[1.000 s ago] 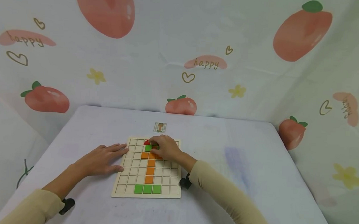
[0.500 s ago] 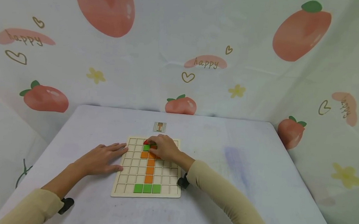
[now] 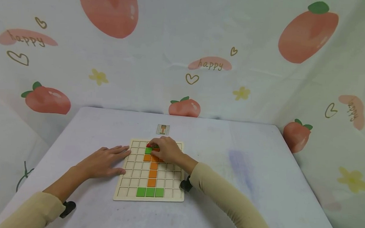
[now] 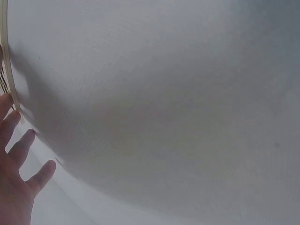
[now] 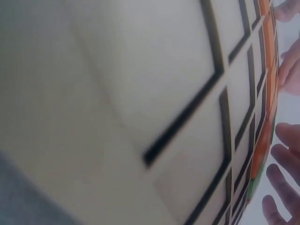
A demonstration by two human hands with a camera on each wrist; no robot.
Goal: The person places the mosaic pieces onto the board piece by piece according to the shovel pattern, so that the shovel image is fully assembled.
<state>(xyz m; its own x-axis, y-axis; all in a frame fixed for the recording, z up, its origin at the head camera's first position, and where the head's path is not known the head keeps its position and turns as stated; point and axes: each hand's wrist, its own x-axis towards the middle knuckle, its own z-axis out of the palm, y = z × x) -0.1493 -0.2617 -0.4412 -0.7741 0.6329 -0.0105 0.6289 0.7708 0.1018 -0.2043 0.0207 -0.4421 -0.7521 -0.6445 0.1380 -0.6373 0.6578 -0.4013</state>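
Note:
A pale grid board (image 3: 173, 184) lies on the table, with coloured tiles set in its squares. My left hand (image 3: 103, 162) lies with extended fingers along the board's left edge, fingertips right at the rim. Over the top rows, my right hand (image 3: 168, 151) has its thumb and index fingertip at a green square tile (image 3: 148, 151). Just above that tile a red piece (image 3: 148, 145) shows, partly under the index finger. A column of orange tiles (image 3: 153, 174) runs down the middle. At the bottom sits a row of green tiles (image 3: 150, 192). The right hand hides several top squares.
A small printed card (image 3: 163, 129) with a grid picture lies behind the board. White cloth with peach prints hangs behind the white table (image 3: 244, 156). A green cord (image 3: 25, 174) shows at the table's left edge. Both sleeves carry black wrist devices.
The green tile has shifted slightly left and now sits straight in its square. The right fingertips moved left with it, covering more of the red piece. My left hand stays put.

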